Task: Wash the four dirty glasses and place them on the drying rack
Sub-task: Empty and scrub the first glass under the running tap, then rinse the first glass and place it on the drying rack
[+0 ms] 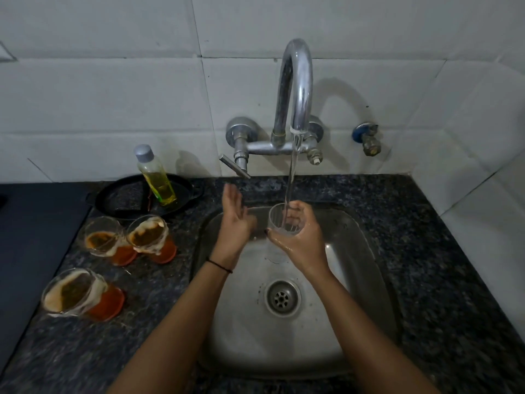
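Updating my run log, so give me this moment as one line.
phase: rinsing | right hand: grips glass under running faucet | left hand: open, empty | counter: three dirty glasses

The dark speckled counter (426, 251) has a steel sink (358, 231) set into it. Left of the sink, the left glass (103, 240) and the right glass (149, 236) stand close together, both dirty. A third glass (72, 292) stands nearer the front. Behind them lies a black pan (125, 199).
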